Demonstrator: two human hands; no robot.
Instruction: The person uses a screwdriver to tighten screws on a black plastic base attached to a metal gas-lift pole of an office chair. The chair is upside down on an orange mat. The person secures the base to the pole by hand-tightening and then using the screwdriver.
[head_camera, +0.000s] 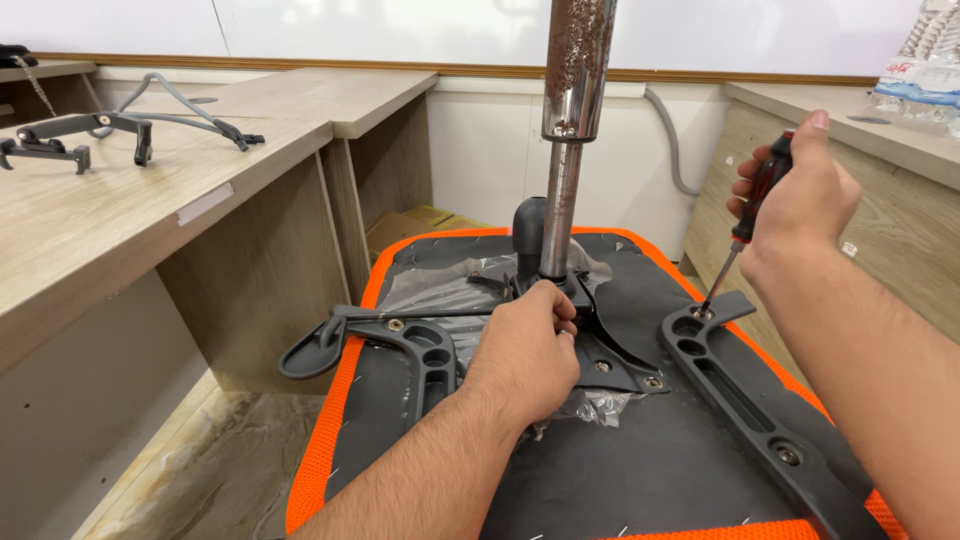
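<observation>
While my left hand (525, 350) presses flat on the stiff, heavy chair mechanism (600, 350), I keep my right hand (795, 200) wrapped around the screwdriver (750, 215) handle, tip in the armrest bracket (750, 400).

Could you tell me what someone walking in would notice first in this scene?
Probably the upturned chair seat, black with a bright orange edge, filling the middle, with a rusty metal post rising from its mechanism. The right hand drives a red-and-black screwdriver into the armrest bracket on the right, while the left hand rests on the mechanism at the post's foot.
</observation>
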